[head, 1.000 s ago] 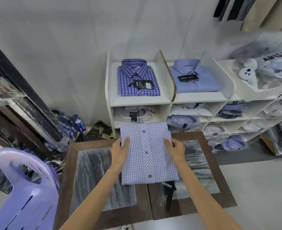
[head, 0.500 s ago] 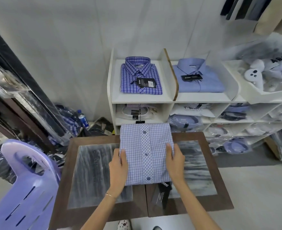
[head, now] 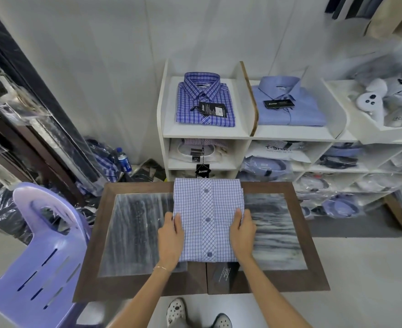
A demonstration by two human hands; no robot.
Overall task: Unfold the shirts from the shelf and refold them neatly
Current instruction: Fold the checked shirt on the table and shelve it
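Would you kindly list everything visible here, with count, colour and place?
checked shirt: one, pale blue-white, folded on table
table: one, dark wood frame, centre
plaid shirt: one, blue, top shelf left
plain shirt: one, light blue, top shelf right
shelf unit: one, white, behind table
chair: one, lilac, left
bottle: one, blue, floor left
left hand: holds shirt's left edge
right hand: holds shirt's right edge

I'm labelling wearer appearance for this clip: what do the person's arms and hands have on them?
Both forearms are bare, with no sleeves in view. The left hand has a thin gold-coloured bracelet at its wrist. The right hand and its wrist carry nothing visible: no watch, no gloves. Any rings are too small to tell.
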